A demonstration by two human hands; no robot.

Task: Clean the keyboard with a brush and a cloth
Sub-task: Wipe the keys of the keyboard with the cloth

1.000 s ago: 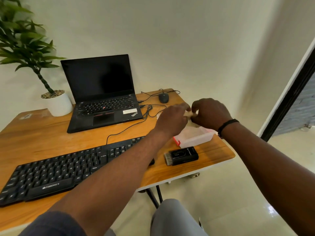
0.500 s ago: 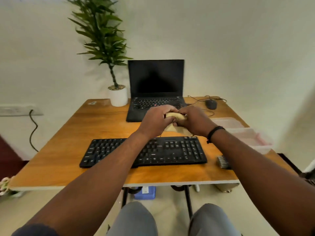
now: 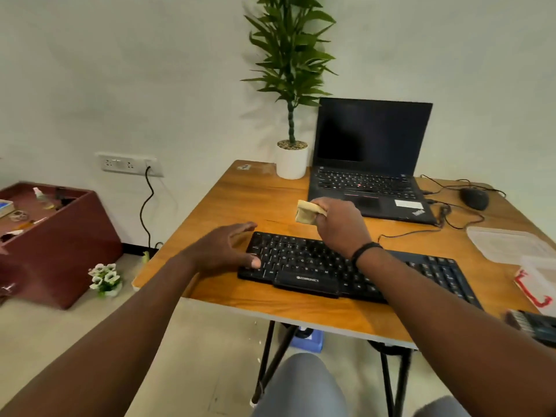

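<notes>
A black keyboard [image 3: 304, 263] lies across the front of the wooden table [image 3: 255, 203]. My right hand [image 3: 340, 227] hovers over the keyboard's far edge and grips a folded beige cloth [image 3: 307, 211], which sticks out to the left of the fist. My left hand [image 3: 225, 251] is spread with straight fingers at the keyboard's left end, the thumb touching the keys. A black brush [image 3: 529, 325] lies at the table's front right corner, partly cut off by the frame edge.
An open black laptop [image 3: 370, 164] and a potted plant [image 3: 291, 159] stand at the back. A mouse [image 3: 474, 198] with cables lies back right. A clear plastic box and lid [image 3: 505, 243] sit at the right. A maroon box [image 3: 57, 236] is on the floor to the left.
The view swung left. My left hand let go of the cloth and moved to the keyboard's left end. My right hand keeps the cloth, now above the keyboard's far edge.
</notes>
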